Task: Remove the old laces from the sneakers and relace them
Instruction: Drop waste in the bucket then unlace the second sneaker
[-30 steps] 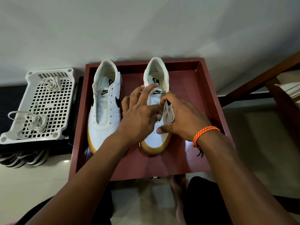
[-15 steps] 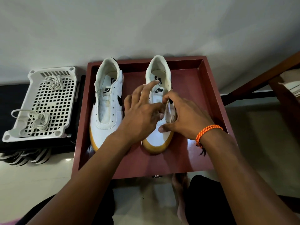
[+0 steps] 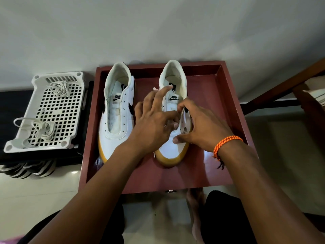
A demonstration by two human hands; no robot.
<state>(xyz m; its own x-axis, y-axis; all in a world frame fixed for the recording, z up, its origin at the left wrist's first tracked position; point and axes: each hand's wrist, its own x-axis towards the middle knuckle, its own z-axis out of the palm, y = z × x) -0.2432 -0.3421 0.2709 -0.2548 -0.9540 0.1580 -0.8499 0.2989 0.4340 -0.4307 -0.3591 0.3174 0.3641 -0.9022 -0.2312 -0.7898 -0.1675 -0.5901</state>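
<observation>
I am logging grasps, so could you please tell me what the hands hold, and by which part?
The right hand pinches the right white leather sneaker by its right eyelet flap. What the left hand holds cannot be told.

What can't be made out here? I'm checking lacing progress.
- Head view: lower eyelets of the right sneaker, covered by the left hand and right hand.
- Whether a lace is threaded there: hidden by the fingers.
- Striped things under the white basket: mostly hidden.
</observation>
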